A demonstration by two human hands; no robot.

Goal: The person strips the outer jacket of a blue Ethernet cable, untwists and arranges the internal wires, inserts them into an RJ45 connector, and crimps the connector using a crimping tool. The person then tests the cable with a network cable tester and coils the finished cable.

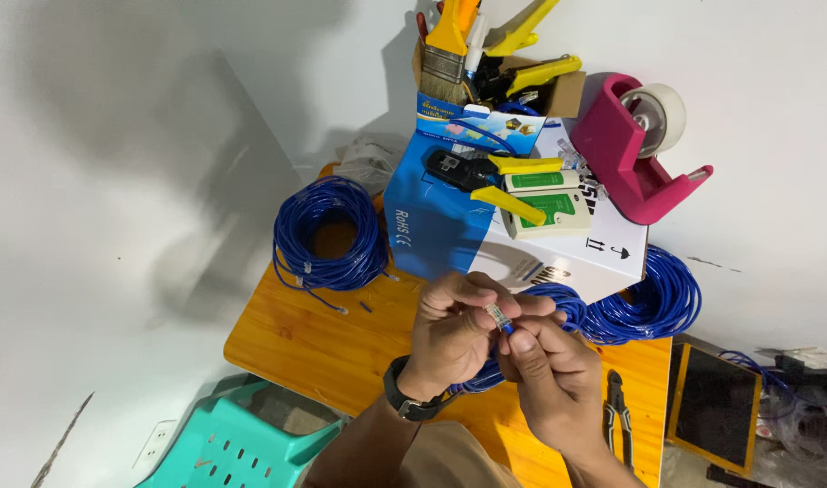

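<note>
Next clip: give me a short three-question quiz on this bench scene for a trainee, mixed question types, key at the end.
1. True or false: the left hand and right hand both pinch the small clear plastic connector on the blue cable.
2. Which lies on the blue and white cardboard box? A) black crimping tool with yellow handles B) teal plastic chair C) black pliers
3. Fill in: the pink tape dispenser sits toward the ___ side of the picture from the loose blue cable coil on the orange wooden table.

Key: 1 true; 2 A; 3 right
</note>
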